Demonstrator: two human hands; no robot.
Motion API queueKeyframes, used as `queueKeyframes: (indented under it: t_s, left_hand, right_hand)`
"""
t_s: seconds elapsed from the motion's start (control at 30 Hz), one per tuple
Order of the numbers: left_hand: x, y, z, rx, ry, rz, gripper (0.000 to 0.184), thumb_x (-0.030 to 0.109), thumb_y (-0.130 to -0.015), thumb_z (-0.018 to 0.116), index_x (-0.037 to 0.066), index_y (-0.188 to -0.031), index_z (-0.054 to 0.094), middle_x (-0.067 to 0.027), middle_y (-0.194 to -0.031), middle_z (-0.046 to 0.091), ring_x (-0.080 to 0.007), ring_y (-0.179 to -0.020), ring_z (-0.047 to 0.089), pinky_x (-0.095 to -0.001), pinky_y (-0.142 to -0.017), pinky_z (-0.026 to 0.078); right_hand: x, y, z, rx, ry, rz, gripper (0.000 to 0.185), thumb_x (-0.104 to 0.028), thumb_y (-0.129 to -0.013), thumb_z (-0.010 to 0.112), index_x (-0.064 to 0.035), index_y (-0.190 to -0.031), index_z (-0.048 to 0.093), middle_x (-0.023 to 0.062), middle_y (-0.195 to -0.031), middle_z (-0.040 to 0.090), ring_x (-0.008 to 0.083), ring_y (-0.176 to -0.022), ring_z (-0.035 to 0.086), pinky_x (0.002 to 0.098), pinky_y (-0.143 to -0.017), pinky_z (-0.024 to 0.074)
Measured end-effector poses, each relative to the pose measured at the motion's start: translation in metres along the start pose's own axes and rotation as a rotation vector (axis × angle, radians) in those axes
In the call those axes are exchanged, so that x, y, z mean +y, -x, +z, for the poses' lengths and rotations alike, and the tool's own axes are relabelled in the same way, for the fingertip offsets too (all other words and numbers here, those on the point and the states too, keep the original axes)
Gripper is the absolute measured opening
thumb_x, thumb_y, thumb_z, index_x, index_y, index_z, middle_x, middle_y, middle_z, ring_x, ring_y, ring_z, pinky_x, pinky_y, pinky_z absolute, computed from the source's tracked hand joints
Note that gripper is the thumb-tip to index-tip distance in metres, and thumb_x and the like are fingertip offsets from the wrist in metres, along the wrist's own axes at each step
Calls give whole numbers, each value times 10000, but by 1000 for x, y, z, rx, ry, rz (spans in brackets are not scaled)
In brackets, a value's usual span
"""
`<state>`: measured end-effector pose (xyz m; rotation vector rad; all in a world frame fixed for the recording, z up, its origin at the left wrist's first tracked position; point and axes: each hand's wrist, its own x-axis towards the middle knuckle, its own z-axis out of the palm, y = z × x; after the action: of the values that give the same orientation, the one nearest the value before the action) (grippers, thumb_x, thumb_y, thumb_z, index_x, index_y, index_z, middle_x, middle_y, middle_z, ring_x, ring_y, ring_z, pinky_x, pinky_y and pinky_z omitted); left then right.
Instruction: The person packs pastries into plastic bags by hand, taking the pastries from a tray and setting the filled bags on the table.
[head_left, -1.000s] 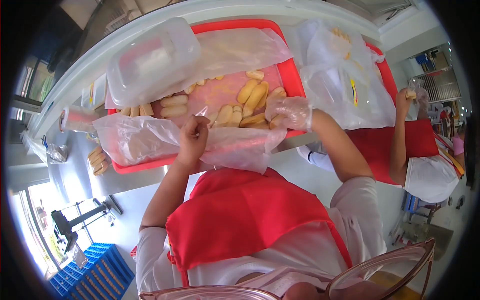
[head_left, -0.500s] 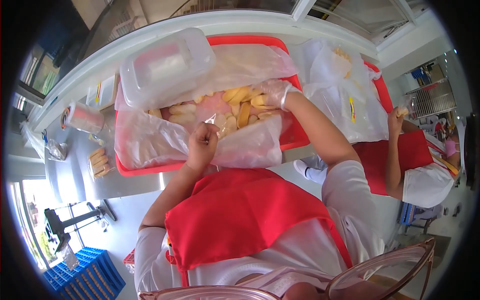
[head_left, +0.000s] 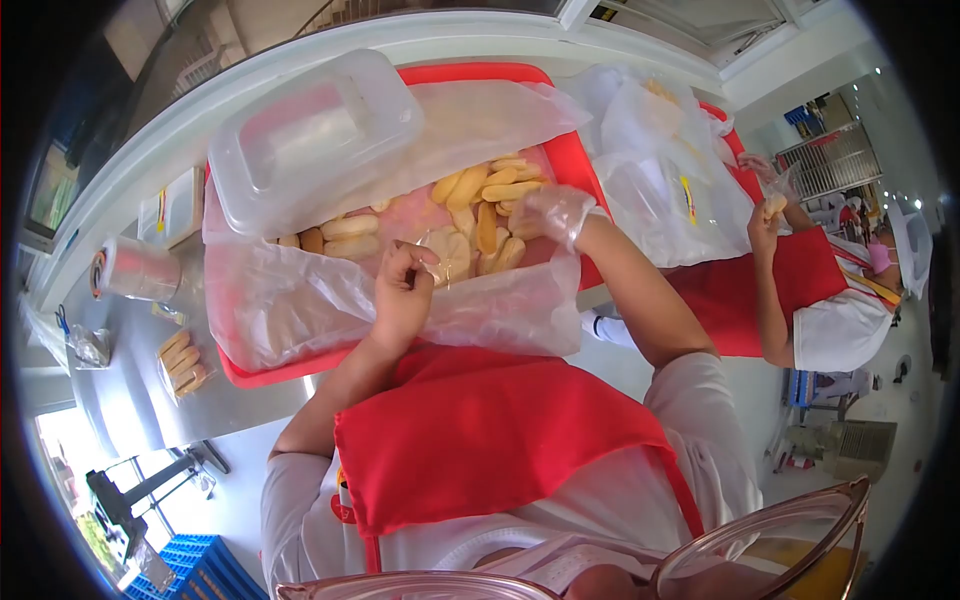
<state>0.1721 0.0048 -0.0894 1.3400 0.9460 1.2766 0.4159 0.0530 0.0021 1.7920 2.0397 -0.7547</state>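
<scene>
While the big red tray (head_left: 470, 72) stays put on the counter, a co-worker (head_left: 750, 290) stands off to its R; their gloved hand (head_left: 768, 172) is now apart fr. their bare one, vs. right beside it 0.5 s ago. Plastic liner (head_left: 490, 125) drapes over the tray's front & back, & a clear tub (head_left: 315, 140) sits over its back L corner, same as bef. Person's R hand (head_left: 552, 215), gloved, is inside the tray's R end, at the edge of the pile; 0.5 s ago it reached over the pieces, so more of them show now. Can't tell if its fingers pinch anything. L hand (head_left: 402, 300), bare, stays over the tray's front-middle, fingers curled, thumb & forefinger pinching clear film as bef. Film roll (head_left: 143, 268) stands L of the tray, w/ a wrapped bundle (head_left: 183, 362) nearer its front L corner. Long bread pieces (head_left: 487, 228) lie heaped in the tray's R half, a few more at its L. Clear film (head_left: 435, 263) hangs over pieces at the tray's middle.
</scene>
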Motion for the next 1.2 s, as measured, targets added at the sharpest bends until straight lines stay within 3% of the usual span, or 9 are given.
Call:
queueKeyframes:
  t_s: [0.03, 0.07, 0.17, 0.27, 0.37, 0.6, 0.8, 0.93, 1.2]
  left_hand:
    - [0, 0, -1, -6, 2, -6, 275, -149, -639, 429, 60, -781, 538, -11, -739, 404, -109, -661, 383, -210, -566, 323]
    - [1, 0, -2, -9, 1, -10, 281, -151, -635, 427, 63, -779, 539, -14, -754, 406, -110, -680, 386, -210, -579, 326]
    - [2, 1, -5, 1, 102, -92, 270, -148, -638, 429, 57, -773, 541, -16, -754, 406, -119, -680, 387, -217, -603, 334]
    - [6, 1, -6, 15, 75, -57, 265, -148, -640, 429, 54, -773, 540, -15, -754, 407, -109, -671, 384, -206, -584, 330]
    - [8, 2, -5, 11, 133, -88, 261, -150, -642, 432, 52, -767, 539, -14, -754, 408, -96, -669, 383, -196, -560, 322]
    - [14, 4, -5, 30, 221, -53, 334, -159, -677, 433, 73, -905, 507, 20, -755, 381, -36, -621, 354, -158, -512, 294]
    - [14, 3, -3, 21, 235, -44, 347, -158, -701, 435, 81, -947, 488, 29, -753, 374, -22, -612, 348, -146, -506, 284]
    - [18, 3, -2, 39, 232, -55, 327, -152, -706, 437, 79, -930, 495, 29, -755, 385, -23, -610, 351, -148, -504, 285]
    - [0, 0, -6, 34, 67, 89, 230, -129, -705, 458, 63, -808, 535, 6, -749, 434, -51, -592, 378, -177, -499, 306]
  right_hand:
    - [2, -5, -8, 37, -133, 82, 225, -247, -740, 549, -145, -936, 590, 77, -958, 594, 245, -903, 564, 360, -751, 453]
    - [31, -24, 11, 298, 70, -37, 243, -249, -750, 543, -167, -978, 562, 79, -970, 582, 258, -922, 555, 385, -760, 446]
    - [51, -58, 30, 423, -14, -37, 269, -235, -736, 561, -172, -997, 545, 97, -990, 566, 288, -927, 545, 390, -763, 446]
    - [39, -53, 20, 283, 42, 43, 262, -224, -725, 569, -159, -977, 542, 111, -1011, 557, 310, -921, 539, 394, -775, 439]
    - [50, -57, 31, 423, 33, -92, 240, -192, -714, 579, -149, -945, 533, 110, -990, 560, 318, -897, 539, 399, -778, 432]
    - [70, -53, 18, 673, -454, -54, 132, -9, -728, 480, -82, -820, 541, 61, -788, 561, 203, -750, 546, 305, -708, 437]
    - [60, -43, 22, 309, -63, 47, 118, -134, -746, 514, -82, -831, 577, 108, -814, 601, 257, -779, 572, 337, -698, 443]
    - [41, -44, 30, 218, -34, 155, 210, -238, -723, 572, -80, -862, 570, 111, -850, 603, 265, -801, 573, 337, -701, 447]
    - [18, -16, 30, 31, -82, 133, 201, -188, -661, 601, -91, -828, 545, 92, -818, 586, 238, -782, 568, 334, -665, 433]
